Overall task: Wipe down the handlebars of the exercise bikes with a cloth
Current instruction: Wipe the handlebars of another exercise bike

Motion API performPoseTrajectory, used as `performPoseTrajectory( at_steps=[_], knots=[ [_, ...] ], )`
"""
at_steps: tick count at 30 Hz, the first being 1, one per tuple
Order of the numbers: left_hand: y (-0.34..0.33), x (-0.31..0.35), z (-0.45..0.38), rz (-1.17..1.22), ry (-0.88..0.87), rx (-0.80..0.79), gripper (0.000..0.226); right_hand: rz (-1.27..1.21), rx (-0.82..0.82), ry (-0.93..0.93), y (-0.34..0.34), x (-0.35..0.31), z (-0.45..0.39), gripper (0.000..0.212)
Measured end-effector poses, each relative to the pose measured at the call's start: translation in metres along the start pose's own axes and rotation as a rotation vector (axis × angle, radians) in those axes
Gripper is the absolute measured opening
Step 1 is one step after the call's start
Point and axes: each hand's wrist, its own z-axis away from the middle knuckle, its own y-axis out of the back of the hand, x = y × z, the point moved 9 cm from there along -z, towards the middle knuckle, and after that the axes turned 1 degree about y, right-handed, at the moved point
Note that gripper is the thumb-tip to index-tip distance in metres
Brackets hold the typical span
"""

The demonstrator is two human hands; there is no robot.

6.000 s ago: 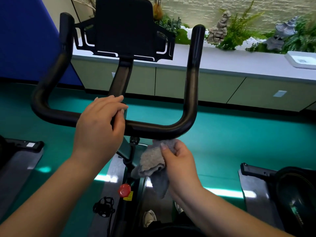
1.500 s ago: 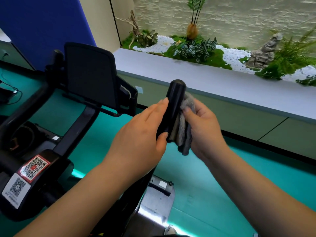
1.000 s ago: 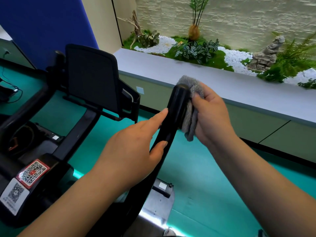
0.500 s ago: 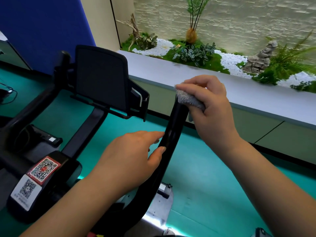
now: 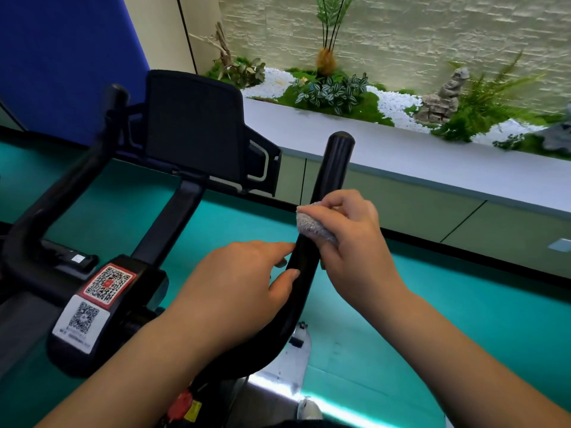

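The exercise bike's black handlebar (image 5: 335,162) rises at centre, its right-hand prong ending in a rounded tip. My right hand (image 5: 352,239) grips a grey cloth (image 5: 312,225) pressed around the middle of that prong, below the tip. My left hand (image 5: 244,288) rests on the lower bend of the same prong, thumb and fingers wrapped on the bar. The left prong (image 5: 61,193) stands free at the far left. A black tablet holder (image 5: 194,125) sits between the prongs.
A black stem block with two QR stickers (image 5: 95,301) is at lower left. A grey-topped low cabinet (image 5: 432,168) runs behind the bike, with plants and white pebbles (image 5: 333,91) beyond. Teal floor (image 5: 463,319) lies to the right; a red knob (image 5: 182,409) is below.
My right hand has slid the cloth down from the prong's tip to its middle, leaving the tip bare. My left hand stayed on the lower bend.
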Motion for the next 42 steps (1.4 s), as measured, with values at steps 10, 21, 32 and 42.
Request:
performPoseTrajectory(
  at_steps=[10,21,32,42],
  knots=[
    [0.004,0.000,0.024,-0.057,-0.092,-0.009,0.037,-0.122,-0.015,-0.082,-0.005,-0.023,0.044,0.029],
    [0.006,-0.003,0.033,0.013,-0.250,0.141,0.027,-0.093,0.076,-0.331,0.015,-0.009,0.074,0.054],
    [-0.013,0.105,0.015,0.012,-0.438,0.386,0.022,-0.344,0.060,-0.638,0.075,0.103,0.117,0.022],
    [-0.121,0.200,-0.052,0.366,-0.153,0.141,0.024,-0.935,-0.020,-0.792,0.117,0.203,0.140,0.016]
  ],
)
